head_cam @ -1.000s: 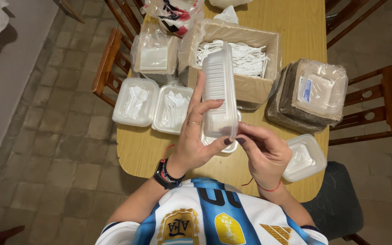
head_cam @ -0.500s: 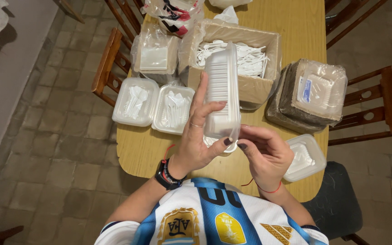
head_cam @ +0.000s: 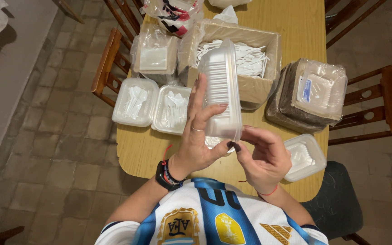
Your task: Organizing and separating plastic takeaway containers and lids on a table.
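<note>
head view, steeply down, near table (head_cam: 296, 27)

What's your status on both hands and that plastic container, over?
Left hand grips the stack of clear plastic containers, held upright. Right hand picks at its lower edge. Below: wooden table, open cardboard box of white cutlery behind. Nothing blocking.

The wooden table (head_cam: 137, 149) carries lidded plastic containers (head_cam: 134, 102), a cardboard box of cutlery (head_cam: 255, 88) and bagged stacks (head_cam: 314, 93).

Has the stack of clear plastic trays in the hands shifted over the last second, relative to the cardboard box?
No. The tray stack, held by the left hand with the right hand at its lower end, still overlaps the cardboard box at the same spot.
</note>
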